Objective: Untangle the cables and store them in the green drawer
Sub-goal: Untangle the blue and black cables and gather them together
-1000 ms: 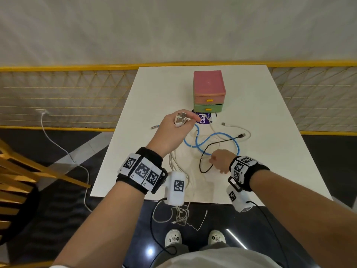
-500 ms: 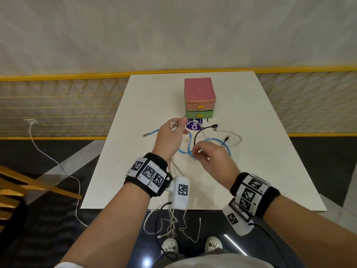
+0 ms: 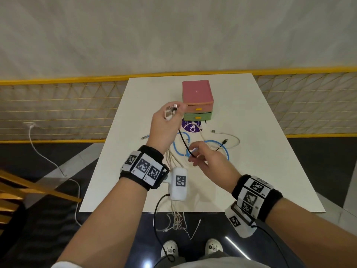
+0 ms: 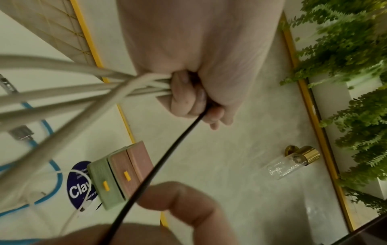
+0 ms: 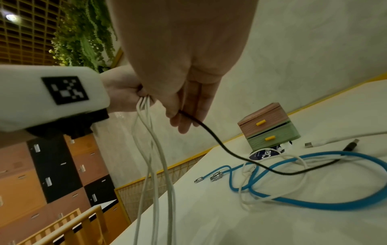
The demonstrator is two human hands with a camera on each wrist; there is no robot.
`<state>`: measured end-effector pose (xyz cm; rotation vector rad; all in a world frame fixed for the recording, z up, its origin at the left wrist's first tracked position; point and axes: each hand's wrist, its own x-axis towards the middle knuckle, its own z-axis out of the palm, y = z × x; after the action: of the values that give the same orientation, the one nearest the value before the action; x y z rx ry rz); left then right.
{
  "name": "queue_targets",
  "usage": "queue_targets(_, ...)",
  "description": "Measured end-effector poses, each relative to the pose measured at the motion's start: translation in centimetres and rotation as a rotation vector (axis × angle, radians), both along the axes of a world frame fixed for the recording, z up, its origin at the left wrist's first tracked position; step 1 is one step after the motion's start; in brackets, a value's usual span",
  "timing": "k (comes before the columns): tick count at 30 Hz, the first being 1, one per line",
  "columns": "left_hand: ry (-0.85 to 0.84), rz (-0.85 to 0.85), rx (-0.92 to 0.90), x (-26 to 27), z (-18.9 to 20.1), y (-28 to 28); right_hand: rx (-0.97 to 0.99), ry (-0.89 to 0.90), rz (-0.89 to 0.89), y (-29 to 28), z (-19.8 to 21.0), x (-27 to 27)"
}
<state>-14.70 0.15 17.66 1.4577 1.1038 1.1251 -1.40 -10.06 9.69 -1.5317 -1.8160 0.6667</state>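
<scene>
My left hand (image 3: pixel 170 115) is raised beside the drawer unit and grips a bundle of white cables (image 4: pixel 117 86) with their plugs (image 3: pixel 172 109) sticking out at the top. A black cable (image 3: pixel 183 142) runs from that fist down to my right hand (image 3: pixel 193 152), which pinches it between thumb and fingers (image 5: pixel 180 114) just above the table. The black cable's other plug (image 3: pixel 225 141) lies on the table among a looped blue cable (image 3: pixel 218 143) and a white cable (image 3: pixel 234 139). The green drawer (image 3: pixel 198 117), closed, sits under a pink drawer (image 3: pixel 198 108).
A purple round sticker (image 3: pixel 191 126) lies in front of the drawers on the white table (image 3: pixel 260 171). The held white cables hang over the near table edge (image 3: pixel 177 219) toward the floor. A yellow-framed mesh railing (image 3: pixel 58 109) borders the table; wooden slats (image 3: pixel 29 188) stand at the left.
My left hand has lifted the white bundle higher toward the drawers. The black cable now stretches between both hands, and my right hand pinches it slightly lower than before.
</scene>
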Motion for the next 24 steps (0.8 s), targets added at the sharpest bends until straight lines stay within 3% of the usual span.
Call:
queue_targets(6, -0.103, 0.166, 0.018, -1.9, 2.2, 0.7, -0.201, -0.193, 0.04, 0.5, -1.9, 2.3)
queue_targets(10, -0.419, 0.139, -0.037, -3.4, 4.0, 1.1, -0.102, -0.401, -0.08, 1.5, -2.0, 5.0)
queue_targets(12, -0.331, 0.028, -0.057, -3.8, 4.4, 0.8, -0.113, -0.266, -0.115, 2.5, -0.1, 5.4)
queue_targets(15, 0.052, -0.163, -0.047, -2.9, 4.3, -0.6, 0.03, -0.066, -0.162, 3.8, 4.0, 5.0)
queue_targets(18, 0.336, -0.278, -0.036, -1.2, 3.2, -2.2, 0.219, -0.057, -0.078, 4.6, 7.3, 3.6)
queue_targets(21, 0.357, -0.188, -0.017, -0.7, 2.6, -2.3, 0.24, -0.07, -0.024, 4.5, 8.6, 2.8)
queue_targets(24, 0.265, -0.018, -0.029, -1.8, 2.5, -1.2, 0.107, -0.169, -0.024, 4.1, 7.2, 3.0)
